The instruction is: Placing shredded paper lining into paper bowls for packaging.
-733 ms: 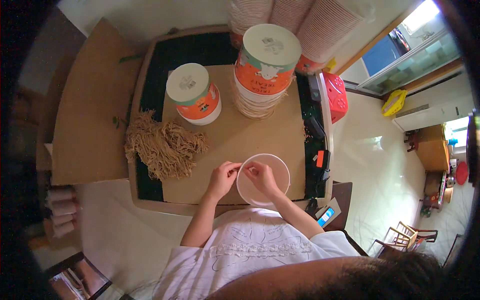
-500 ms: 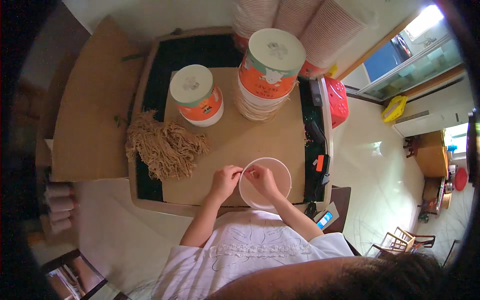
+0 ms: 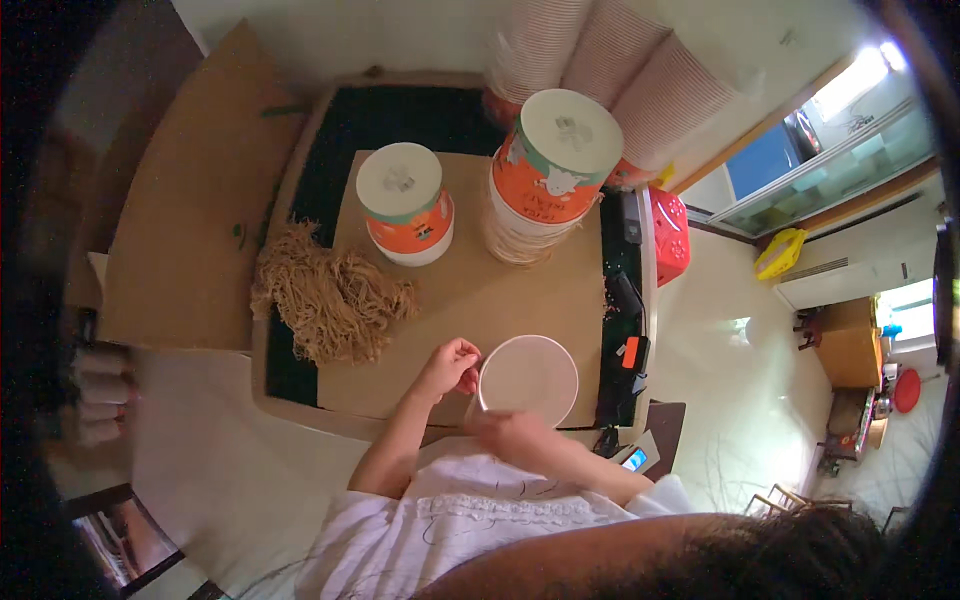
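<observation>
The white paper bowl (image 3: 527,380) is sitting open on the brown cardboard sheet (image 3: 470,300), looking light, thin-walled and easily dented, so the rim seems the safest hold. The left hand (image 3: 452,366) is pinching that rim; the right hand (image 3: 510,432) is cupping the near wall.

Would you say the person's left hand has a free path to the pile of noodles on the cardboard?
Probably yes. The left hand rests at the white cup's rim, and the pile of noodles lies just to its left on the cardboard sheet, with only bare cardboard between them.
</observation>
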`<state>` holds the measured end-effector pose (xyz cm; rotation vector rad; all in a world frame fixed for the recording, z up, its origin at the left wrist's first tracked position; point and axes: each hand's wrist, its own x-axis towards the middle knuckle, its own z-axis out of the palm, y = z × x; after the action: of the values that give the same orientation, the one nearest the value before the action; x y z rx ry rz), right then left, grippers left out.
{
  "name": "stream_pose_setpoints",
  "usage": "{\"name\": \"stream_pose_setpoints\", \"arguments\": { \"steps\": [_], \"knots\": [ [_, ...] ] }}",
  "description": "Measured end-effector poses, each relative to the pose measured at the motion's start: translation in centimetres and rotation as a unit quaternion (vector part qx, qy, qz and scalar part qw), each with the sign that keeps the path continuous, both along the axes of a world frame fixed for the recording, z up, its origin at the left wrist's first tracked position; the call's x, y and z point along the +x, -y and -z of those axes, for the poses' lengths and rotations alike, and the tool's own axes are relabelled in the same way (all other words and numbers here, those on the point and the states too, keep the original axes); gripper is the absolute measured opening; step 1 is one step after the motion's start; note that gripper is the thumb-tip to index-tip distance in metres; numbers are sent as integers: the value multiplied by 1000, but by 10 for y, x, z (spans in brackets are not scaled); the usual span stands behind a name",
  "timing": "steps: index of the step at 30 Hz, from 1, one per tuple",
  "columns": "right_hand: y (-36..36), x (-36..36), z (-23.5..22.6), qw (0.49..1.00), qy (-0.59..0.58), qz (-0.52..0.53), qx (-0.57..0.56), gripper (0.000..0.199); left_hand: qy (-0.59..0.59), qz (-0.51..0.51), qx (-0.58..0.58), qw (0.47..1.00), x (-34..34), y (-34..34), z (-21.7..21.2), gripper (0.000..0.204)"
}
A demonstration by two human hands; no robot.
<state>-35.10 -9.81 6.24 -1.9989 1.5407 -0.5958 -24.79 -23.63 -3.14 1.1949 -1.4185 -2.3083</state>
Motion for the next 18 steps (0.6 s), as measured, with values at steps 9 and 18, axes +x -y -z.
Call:
{"name": "stream_pose_setpoints", "arguments": {
  "steps": [9, 18],
  "knots": [
    [97, -60, 39, 977, -118, 100, 147, 13, -50, 39, 211, 975, -4, 9, 24, 13],
    [86, -88, 75, 951, 72, 143, 266, 21, -54, 5, 85, 995, -34, -3, 37, 11]
  ]
}}
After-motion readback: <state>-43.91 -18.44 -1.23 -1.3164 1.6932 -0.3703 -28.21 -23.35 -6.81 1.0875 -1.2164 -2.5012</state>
